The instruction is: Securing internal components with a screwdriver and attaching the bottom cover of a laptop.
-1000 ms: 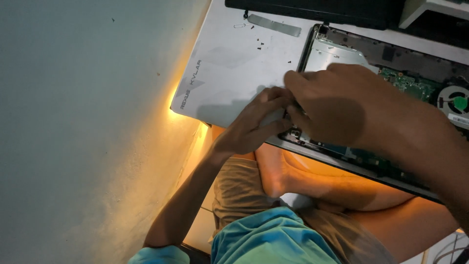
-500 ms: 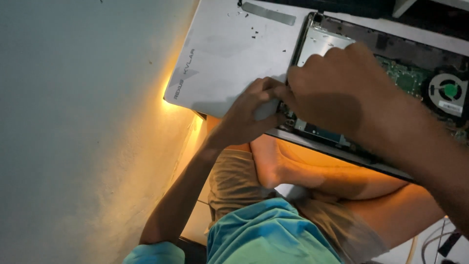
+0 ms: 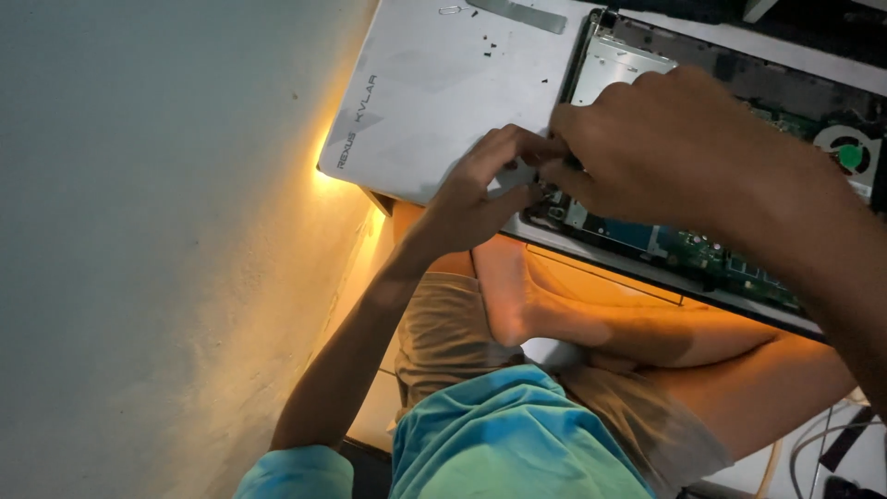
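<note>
Left hand (image 3: 480,189) at centre, fingers curled, tips pinched toward 2 o'clock, forearm running down to 7 o'clock, right hand (image 3: 665,152) knuckles up, fingertips meeting the left's, arm entering from 4 o'clock

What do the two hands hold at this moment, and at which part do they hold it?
It cannot be told. Left hand and right hand meet fingertip to fingertip at the opened laptop, hiding whatever is pinched.

Opened laptop (image 3: 647,231), green circuit board exposed
</note>
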